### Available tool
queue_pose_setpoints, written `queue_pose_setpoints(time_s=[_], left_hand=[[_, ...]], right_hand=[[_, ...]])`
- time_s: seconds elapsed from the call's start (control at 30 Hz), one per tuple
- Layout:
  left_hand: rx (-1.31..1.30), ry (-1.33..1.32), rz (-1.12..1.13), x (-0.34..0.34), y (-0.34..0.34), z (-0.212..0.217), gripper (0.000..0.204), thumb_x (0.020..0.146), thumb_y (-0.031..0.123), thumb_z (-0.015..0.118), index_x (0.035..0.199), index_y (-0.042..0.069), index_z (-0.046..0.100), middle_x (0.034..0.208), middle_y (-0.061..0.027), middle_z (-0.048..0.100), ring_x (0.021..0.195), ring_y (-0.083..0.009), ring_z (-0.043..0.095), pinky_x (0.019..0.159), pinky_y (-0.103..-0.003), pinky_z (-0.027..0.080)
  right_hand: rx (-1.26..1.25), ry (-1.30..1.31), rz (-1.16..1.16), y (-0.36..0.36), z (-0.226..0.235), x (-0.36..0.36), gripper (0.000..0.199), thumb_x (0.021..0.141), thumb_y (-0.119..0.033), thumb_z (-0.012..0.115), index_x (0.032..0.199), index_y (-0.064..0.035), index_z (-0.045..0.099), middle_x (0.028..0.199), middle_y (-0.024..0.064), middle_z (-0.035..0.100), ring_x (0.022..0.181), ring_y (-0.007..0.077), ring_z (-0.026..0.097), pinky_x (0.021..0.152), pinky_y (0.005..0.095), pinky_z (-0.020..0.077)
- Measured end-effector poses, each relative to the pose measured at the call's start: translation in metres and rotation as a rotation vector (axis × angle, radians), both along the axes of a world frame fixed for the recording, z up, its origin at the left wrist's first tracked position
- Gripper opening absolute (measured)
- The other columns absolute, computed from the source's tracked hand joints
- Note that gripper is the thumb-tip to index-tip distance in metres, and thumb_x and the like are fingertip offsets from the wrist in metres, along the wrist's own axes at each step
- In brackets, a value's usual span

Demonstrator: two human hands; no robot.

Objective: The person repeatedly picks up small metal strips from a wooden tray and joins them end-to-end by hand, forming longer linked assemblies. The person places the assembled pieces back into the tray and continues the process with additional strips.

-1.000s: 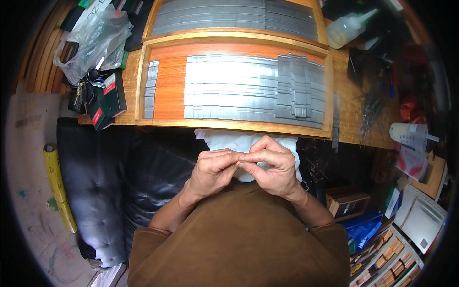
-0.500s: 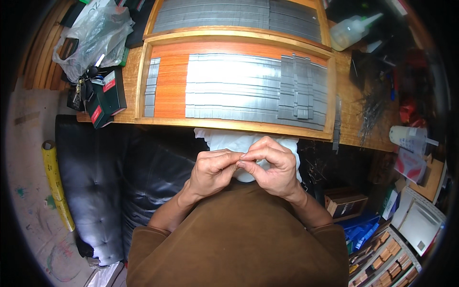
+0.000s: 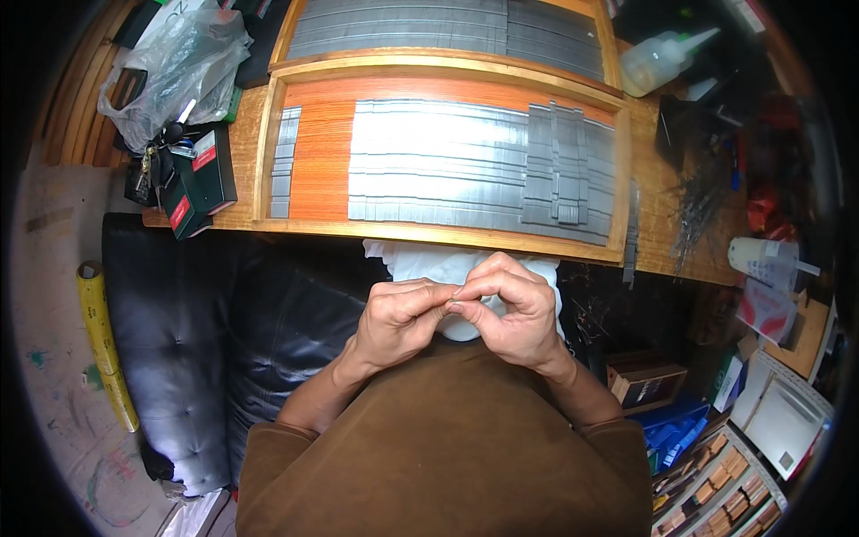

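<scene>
My left hand [image 3: 403, 320] and my right hand [image 3: 512, 313] meet in front of my chest, fingertips pinched together. Whatever lies between them is too small or too hidden to name. Beneath the hands hangs a white cloth [image 3: 438, 259], partly covered by them. Beyond the hands, a shallow wooden frame tray [image 3: 429, 240] rests on the table with an orange wood-grain base [image 3: 322, 161]. Rows of thin grey metal-looking strips [image 3: 429, 161] fill most of it, with a few stacked higher at the right. A narrow column of short strips [image 3: 284, 166] stands at its left end.
A second tray of grey strips [image 3: 403, 31] lies behind. At the table's right are a squeeze bottle [image 3: 662, 63] and a heap of thin dark pieces [image 3: 698, 215]. A plastic bag [image 3: 179, 72] and dark boxes [image 3: 201, 188] sit at left. A black padded seat [image 3: 179, 340] stands left of me.
Both hands keep nearly the same pinched pose, with only a very slight shift at the fingertips. The trays and strips look unmoved.
</scene>
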State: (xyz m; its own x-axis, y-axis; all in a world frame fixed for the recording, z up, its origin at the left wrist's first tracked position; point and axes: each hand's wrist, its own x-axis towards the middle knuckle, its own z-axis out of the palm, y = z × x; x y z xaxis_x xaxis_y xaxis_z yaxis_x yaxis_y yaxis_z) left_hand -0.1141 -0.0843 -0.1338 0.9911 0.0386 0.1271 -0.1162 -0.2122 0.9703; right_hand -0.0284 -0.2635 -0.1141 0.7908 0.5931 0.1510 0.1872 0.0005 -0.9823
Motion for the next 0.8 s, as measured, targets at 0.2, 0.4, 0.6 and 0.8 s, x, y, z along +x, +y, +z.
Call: queue_pose_setpoints(time_s=[0.2,0.4,0.6,0.8], left_hand=[[-0.026,0.029,0.03,0.0,-0.001,0.002,0.02,0.089,-0.006,0.078,0.109,-0.004,0.078,0.087,-0.0178,0.078,0.074,-0.0259,0.077,0.066,-0.032,0.058],[-0.009,0.036,0.036,0.0,-0.002,0.005,0.019,0.09,-0.004,0.078,0.109,-0.004,0.078,0.087,-0.0175,0.078,0.073,-0.026,0.077,0.065,-0.032,0.058],[0.032,0.087,0.011,0.0,-0.002,0.006,0.02,0.09,-0.003,0.078,0.109,-0.003,0.078,0.086,-0.0176,0.078,0.072,-0.0272,0.076,0.064,-0.032,0.058],[0.001,0.09,-0.062,0.01,-0.015,0.018,0.033,0.09,0.001,0.081,0.122,-0.003,0.075,0.091,-0.0173,0.079,0.077,-0.0257,0.077,0.069,-0.032,0.059]], right_hand=[[0.007,0.004,0.014,-0.002,-0.002,0.001,0.017,0.082,0.006,0.085,0.092,-0.0005,0.074,0.09,0.0088,0.07,0.081,0.018,0.067,0.073,0.0288,0.0535],[-0.048,-0.077,0.018,-0.001,0.004,0.001,0.016,0.083,0.006,0.084,0.095,0.001,0.074,0.091,0.0099,0.07,0.081,0.0201,0.067,0.073,0.0295,0.0544],[-0.045,-0.107,0.007,-0.003,0.001,-0.002,0.015,0.085,0.005,0.084,0.097,0.0016,0.075,0.09,0.01,0.07,0.081,0.0204,0.067,0.072,0.031,0.0548],[-0.082,0.001,0.025,-0.025,0.023,0.009,0.008,0.089,0.008,0.077,0.095,0.0041,0.073,0.09,0.0102,0.069,0.081,0.0179,0.067,0.071,0.0293,0.0538]])
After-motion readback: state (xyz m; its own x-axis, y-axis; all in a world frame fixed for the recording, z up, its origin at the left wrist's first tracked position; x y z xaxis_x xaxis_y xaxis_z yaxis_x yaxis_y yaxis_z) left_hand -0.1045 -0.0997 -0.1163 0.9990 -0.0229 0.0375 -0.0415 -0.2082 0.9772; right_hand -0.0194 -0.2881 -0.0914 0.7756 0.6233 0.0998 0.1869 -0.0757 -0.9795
